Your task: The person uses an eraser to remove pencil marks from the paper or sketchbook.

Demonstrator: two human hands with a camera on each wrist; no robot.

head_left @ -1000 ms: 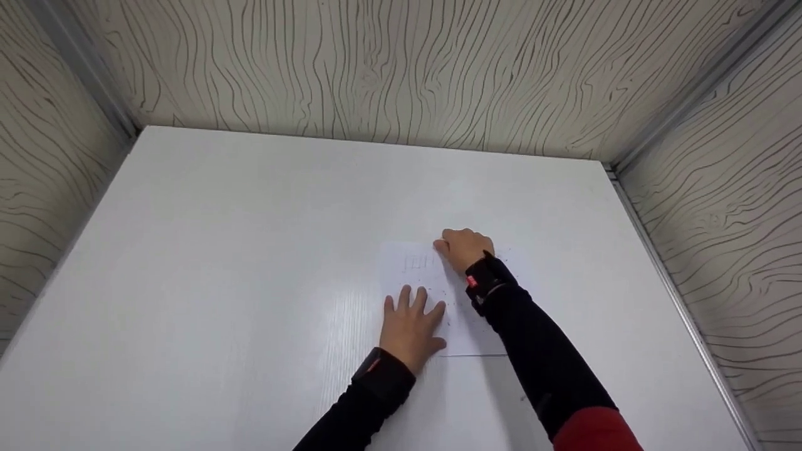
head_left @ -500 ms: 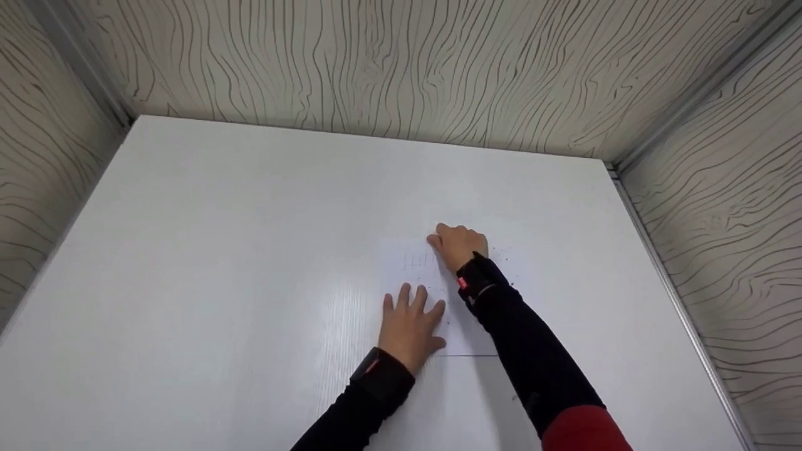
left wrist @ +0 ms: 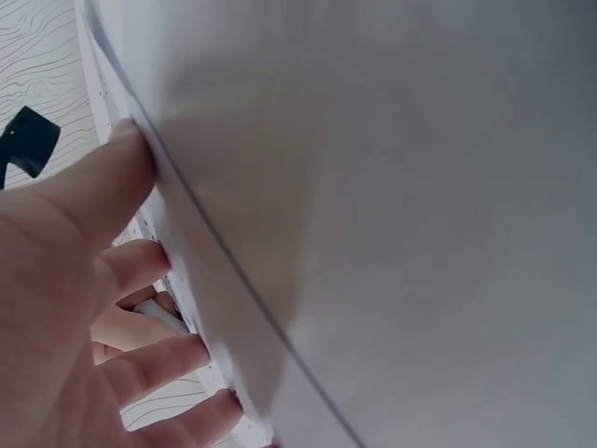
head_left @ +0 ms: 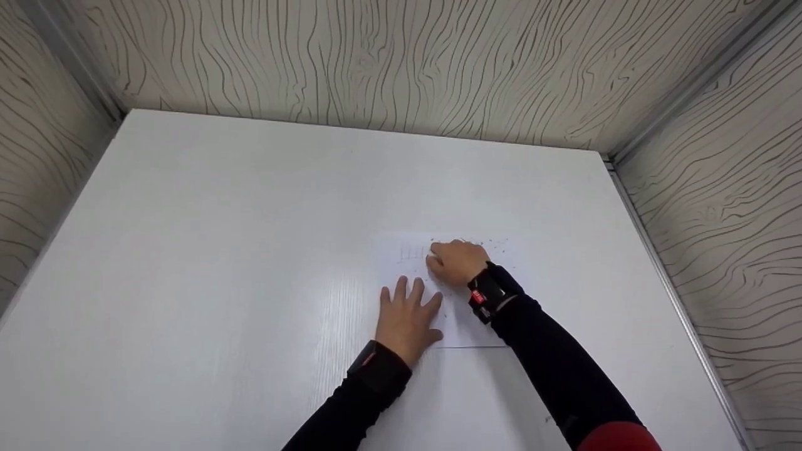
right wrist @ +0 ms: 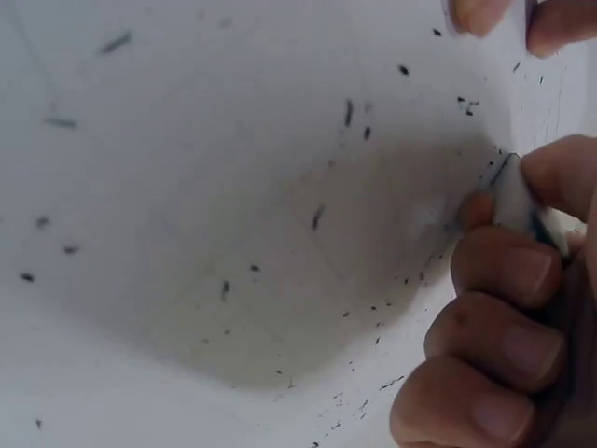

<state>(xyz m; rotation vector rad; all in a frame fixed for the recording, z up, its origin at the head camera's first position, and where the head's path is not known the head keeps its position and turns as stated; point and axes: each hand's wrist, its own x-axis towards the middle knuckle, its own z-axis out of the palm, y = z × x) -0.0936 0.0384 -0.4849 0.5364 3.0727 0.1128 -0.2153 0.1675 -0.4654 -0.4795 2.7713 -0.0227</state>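
Here the white table [head_left: 219, 250] lies under both hands. On it the sheet of paper [head_left: 467, 326] is pressed flat by the left hand [head_left: 406, 319], fingers straight and spread. Just beyond it, the right hand [head_left: 456, 262] pinches a small white eraser [right wrist: 513, 201] – dark crumbs [right wrist: 347, 114] lie around it.

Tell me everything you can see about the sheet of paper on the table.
The sheet of paper is white and lies flat on the white table. Faint pencil strokes show near its far edge, with dark crumbs scattered about. The left hand presses it flat; the right hand holds a small white eraser on it.
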